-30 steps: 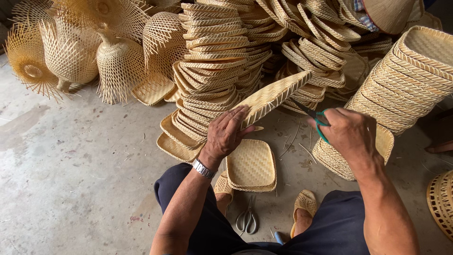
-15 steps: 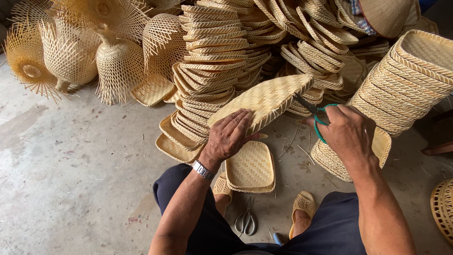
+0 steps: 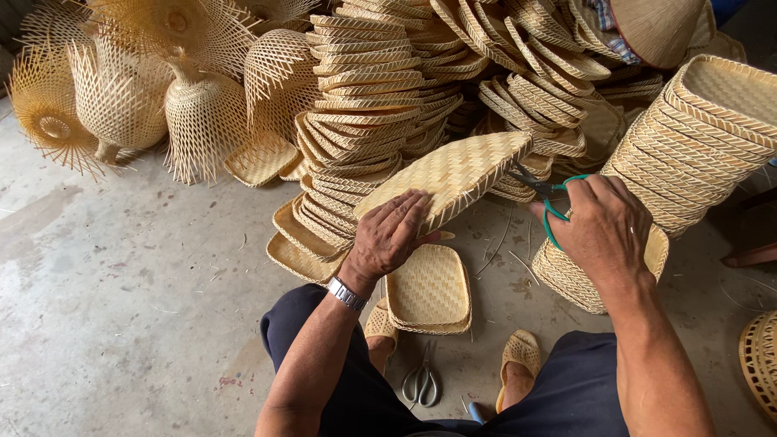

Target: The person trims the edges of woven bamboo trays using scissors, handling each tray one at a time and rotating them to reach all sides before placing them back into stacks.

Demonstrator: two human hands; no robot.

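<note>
Head view: the left hand (image 3: 394,235) lies spread on the upturned bottom of a woven bamboo tray (image 3: 453,174), fingers wrapped over its near edge and clamped on it, holding it tilted above the floor in front of the knees. The right hand (image 3: 603,226) is closed around the green handles of a pair of scissors (image 3: 541,190) — the blades sit right at the tray's right-hand rim, though whether they are cutting cannot be told. A metal wristwatch (image 3: 346,293) sits on the left wrist.

Below the held tray, a small stack of finished trays (image 3: 429,291) rests on the concrete floor (image 3: 121,307) between the sandalled feet, and a second pair of scissors (image 3: 421,384) lies just beside it, nearer the body. A tall leaning stack of trays (image 3: 696,137) stands to the right, more piled trays (image 3: 364,105) rise behind — and unfinished woven baskets with loose strips (image 3: 121,105) crowd the far left
</note>
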